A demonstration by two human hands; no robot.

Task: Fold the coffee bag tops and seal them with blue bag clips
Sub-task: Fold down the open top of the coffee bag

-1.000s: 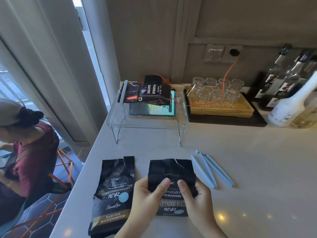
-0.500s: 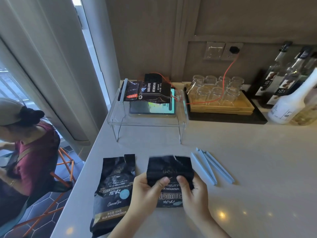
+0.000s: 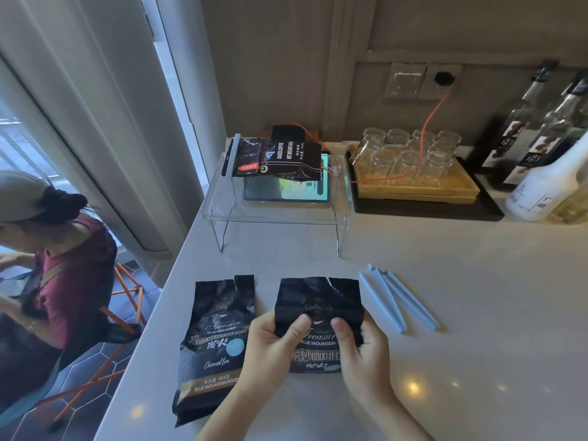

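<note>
1. On the pale stone counter, a black foil coffee bag lies left of a second black coffee bag.
2. Pale blue plastic bag clips lie just right of the second.
3. A clear acrylic riser stands behind them.

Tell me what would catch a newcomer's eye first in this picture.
Front and centre, the left hand and right hand pinch a black coffee bag on the pale counter. A second bag lies just left, and blue clips wait to the right.
</note>
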